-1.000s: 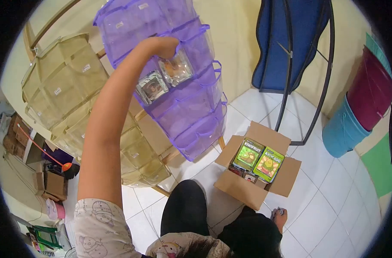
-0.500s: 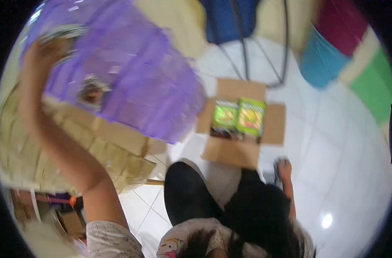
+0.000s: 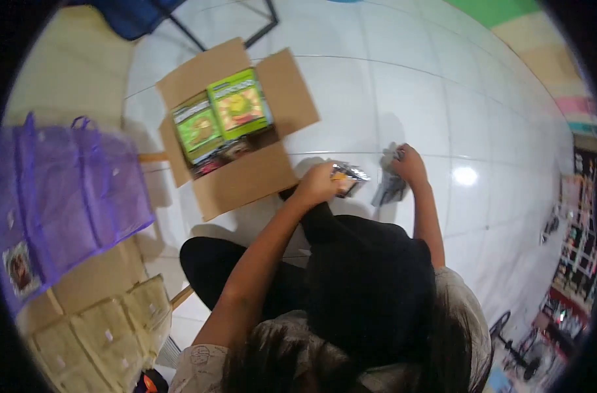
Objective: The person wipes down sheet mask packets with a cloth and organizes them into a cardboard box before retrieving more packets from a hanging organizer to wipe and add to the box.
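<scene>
My left hand (image 3: 317, 185), fingers closed, grips a shiny silver packet (image 3: 348, 180) with some orange on it, over the white floor just right of an open cardboard box (image 3: 246, 185). To its right, my right hand (image 3: 408, 164) is closed on a dark grey packet (image 3: 390, 188). Inside the box lie two green packs (image 3: 238, 105), side by side, with dark and reddish packets (image 3: 234, 149) below them. Another small packet (image 3: 20, 268) rests in the purple hanging organizer (image 3: 69, 177) at the left.
A beige pocketed organizer (image 3: 108, 327) is at the lower left. The legs of a blue chair (image 3: 125, 18) stand behind the box. Shelves with many small items (image 3: 577, 223) line the far right. White floor tiles (image 3: 325, 98) surround the box.
My left hand has come down from the purple organizer to beside the box, with a packet in it. The view has swung right, so the box and organizer appear further left.
</scene>
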A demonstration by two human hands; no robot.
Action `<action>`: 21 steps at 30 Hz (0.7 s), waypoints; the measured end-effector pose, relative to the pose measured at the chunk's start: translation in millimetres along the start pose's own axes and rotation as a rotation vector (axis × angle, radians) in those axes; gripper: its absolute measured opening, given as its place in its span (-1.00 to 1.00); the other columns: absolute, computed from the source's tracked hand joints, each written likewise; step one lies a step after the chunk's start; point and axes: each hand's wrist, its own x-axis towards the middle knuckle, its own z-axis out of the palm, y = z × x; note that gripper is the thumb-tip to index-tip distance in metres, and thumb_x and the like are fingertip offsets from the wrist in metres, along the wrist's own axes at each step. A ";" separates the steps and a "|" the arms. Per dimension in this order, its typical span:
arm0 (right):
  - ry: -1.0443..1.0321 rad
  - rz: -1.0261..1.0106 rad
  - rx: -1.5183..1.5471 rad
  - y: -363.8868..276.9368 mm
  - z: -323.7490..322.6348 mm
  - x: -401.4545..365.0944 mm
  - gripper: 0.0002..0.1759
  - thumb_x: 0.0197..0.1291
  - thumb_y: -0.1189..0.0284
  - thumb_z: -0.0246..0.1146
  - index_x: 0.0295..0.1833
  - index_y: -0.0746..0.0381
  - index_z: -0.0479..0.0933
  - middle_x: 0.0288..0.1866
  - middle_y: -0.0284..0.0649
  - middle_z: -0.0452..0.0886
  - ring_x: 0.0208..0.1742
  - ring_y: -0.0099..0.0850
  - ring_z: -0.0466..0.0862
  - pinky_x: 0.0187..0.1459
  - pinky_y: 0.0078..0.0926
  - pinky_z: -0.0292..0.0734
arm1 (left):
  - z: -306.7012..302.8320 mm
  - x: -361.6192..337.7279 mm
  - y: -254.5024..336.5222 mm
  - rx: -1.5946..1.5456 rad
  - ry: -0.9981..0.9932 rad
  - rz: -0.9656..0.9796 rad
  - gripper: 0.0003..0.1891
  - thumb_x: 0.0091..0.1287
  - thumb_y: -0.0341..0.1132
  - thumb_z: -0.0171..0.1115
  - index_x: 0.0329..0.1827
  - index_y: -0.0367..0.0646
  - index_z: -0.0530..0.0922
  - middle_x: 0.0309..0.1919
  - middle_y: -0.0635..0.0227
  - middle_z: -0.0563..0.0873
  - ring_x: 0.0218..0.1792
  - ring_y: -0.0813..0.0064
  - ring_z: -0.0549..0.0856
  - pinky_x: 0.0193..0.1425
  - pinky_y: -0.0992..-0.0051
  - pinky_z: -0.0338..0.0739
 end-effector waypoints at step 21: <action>0.086 -0.458 0.453 -121.7 22.3 -50.4 -0.69 0.03 0.50 0.31 -0.05 0.27 0.54 -0.12 -0.03 0.56 -0.08 -0.04 0.61 -0.04 -0.25 0.54 | 51.4 13.3 -58.8 -1.034 0.257 -0.276 -0.71 0.55 -0.28 -0.02 0.04 -0.34 0.57 -0.16 0.28 0.68 -0.21 0.46 0.71 -0.07 0.42 0.64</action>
